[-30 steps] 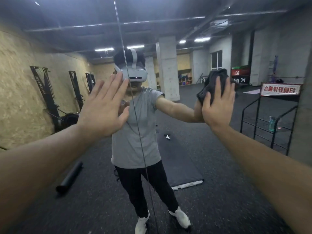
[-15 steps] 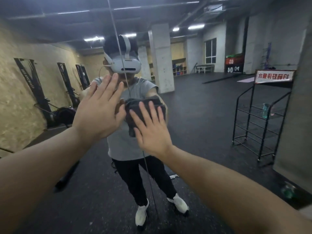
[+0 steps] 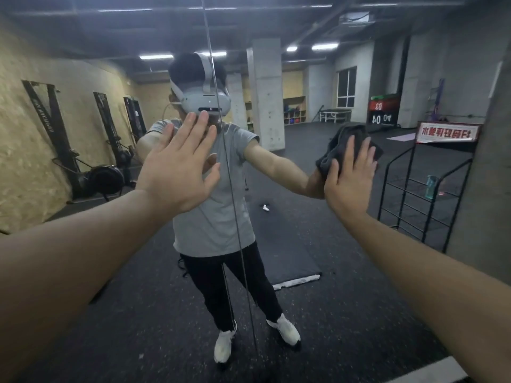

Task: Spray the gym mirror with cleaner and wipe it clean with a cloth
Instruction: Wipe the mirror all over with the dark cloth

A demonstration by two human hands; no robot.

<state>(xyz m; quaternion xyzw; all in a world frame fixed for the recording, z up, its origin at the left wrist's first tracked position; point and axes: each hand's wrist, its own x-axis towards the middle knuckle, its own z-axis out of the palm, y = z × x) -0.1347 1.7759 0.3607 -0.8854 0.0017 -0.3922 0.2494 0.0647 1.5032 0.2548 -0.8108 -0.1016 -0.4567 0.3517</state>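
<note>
1. The right hand (image 3: pixel 349 176), fingers straight, has swept the dark cloth (image 3: pixel 343 146) back out, well right of the mirror seam (image 3: pixel 229 172).
2. The left hand (image 3: pixel 179 164), fingers spread flat, stays braced just left of the seam.
3. Wiping appears mid-course.

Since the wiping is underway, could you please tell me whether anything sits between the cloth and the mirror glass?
Nothing visible does. The right hand presses the dark cloth flat against the mirror; the left hand rests on the glass, left of the seam.

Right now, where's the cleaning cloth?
In the head view, the dark cloth is on the right, pressed flat against the mirror under the right hand, right of the vertical mirror seam.
</note>
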